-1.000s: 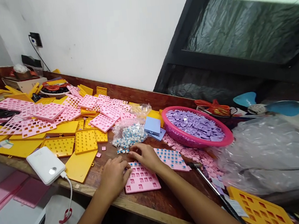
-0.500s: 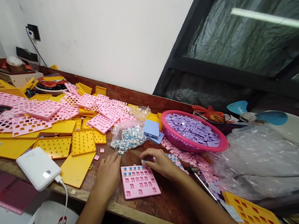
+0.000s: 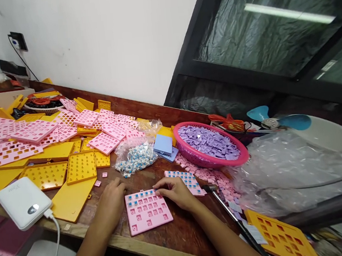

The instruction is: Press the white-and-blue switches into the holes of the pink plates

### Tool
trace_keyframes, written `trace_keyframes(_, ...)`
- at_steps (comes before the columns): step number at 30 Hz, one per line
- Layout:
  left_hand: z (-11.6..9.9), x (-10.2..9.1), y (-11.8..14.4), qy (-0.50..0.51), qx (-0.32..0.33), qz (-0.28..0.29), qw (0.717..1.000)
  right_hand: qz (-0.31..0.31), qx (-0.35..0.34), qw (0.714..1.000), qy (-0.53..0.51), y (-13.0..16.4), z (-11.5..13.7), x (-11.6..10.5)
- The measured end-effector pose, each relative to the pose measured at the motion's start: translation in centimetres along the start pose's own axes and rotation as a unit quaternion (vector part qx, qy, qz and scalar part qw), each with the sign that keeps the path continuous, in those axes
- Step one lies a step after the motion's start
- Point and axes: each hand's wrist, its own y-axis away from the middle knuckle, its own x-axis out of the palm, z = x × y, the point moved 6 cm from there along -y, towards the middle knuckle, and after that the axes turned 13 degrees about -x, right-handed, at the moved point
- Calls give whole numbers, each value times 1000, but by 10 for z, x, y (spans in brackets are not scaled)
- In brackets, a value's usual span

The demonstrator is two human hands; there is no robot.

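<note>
A pink keypad plate [image 3: 149, 215] lies flat on the bench, with blue-and-white key switches in its top row and at the left of the second row. My right hand [image 3: 177, 192] pinches at the plate's top right corner, on a small blue-and-white key switch mostly covered by the fingertips. Beside the upper left edge, my left hand [image 3: 113, 199] rests with fingers curled together; their tips are partly hidden. A clear bag of key switches [image 3: 139, 158] spills open just beyond the hands. Another pink plate [image 3: 185, 181], filled with switches, lies right of the right hand.
A pink basket [image 3: 244, 159] of purple keycaps stands behind on the right, with pink keycaps [image 3: 208, 175] scattered below. A hammer [image 3: 224, 204] lies at right. Yellow cases [image 3: 80, 168], pink plates [image 3: 35, 130] and a white power bank [image 3: 23, 202] cover the left side.
My right hand has brought its fingertips down onto the plate's top right corner. The left hand has shifted slightly towards me. The whole view has swung right.
</note>
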Motion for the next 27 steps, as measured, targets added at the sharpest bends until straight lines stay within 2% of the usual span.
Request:
trace_keyframes(5,-13,-22,11,104,22,-37,994,31,-26,999,36,-3,6,-1)
trace_keyframes(9,-30,-22,23,177,54,10,983,35,-65,992,105,-6,13,-8)
trace_keyframes(14,-51,-2,29,101,95,33,990,26,-50,992,111,-5,11,-9)
trace_keyframes(18,-59,3,30,61,102,44,992,34,-51,993,97,-3,13,-3)
trace_keyframes(21,-57,3,30,58,97,46,993,38,-62,994,82,-3,18,3)
trace_keyframes(27,-46,1,27,47,75,10,996,20,-67,993,94,-3,18,7)
